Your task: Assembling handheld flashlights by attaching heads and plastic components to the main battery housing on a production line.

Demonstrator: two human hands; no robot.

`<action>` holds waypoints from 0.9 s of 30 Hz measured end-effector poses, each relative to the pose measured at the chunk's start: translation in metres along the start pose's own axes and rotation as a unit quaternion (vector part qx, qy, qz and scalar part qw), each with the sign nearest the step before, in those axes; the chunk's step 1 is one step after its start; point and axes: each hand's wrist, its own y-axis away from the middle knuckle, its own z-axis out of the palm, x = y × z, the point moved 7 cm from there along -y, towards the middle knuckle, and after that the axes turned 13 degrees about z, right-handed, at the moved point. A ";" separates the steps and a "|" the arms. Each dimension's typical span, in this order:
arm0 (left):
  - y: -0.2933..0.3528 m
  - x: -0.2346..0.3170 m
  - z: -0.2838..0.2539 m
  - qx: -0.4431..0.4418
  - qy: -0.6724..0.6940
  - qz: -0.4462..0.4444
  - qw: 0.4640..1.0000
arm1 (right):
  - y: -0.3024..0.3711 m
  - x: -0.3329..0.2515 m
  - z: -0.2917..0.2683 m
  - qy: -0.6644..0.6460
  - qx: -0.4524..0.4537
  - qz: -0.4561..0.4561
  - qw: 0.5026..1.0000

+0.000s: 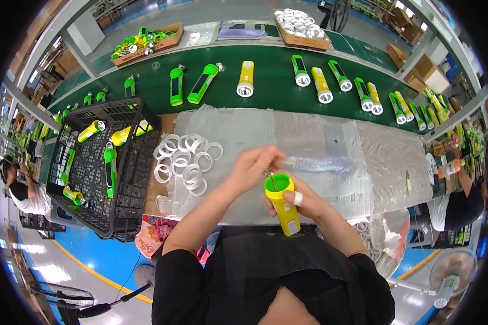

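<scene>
My right hand (303, 199), with a white band round its thumb, is closed round a yellow flashlight body (287, 212). The body tilts toward me, its green-rimmed mouth facing up and no lamp head on it. Over that mouth my left hand (256, 165) has its fingers pinched together. A thin dark wire and a small shiny piece show below those fingers; what exactly they grip is hidden. Just beyond my hands lies a row of clear, bluish discs (322, 164). Loose white rings (192, 172) lie in a heap left of my left hand.
A black crate (126, 179) with several flashlights stands at the left. Green and yellow flashlights (321, 89) lie on the green conveyor (276, 67). Behind it are a box of green-yellow parts (146, 43) and a box of white rings (301, 27). People sit at both sides.
</scene>
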 end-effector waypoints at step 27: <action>-0.004 -0.009 0.004 0.015 -0.279 0.064 0.958 | 0.036 0.002 -0.047 -0.040 0.227 -0.082 0.970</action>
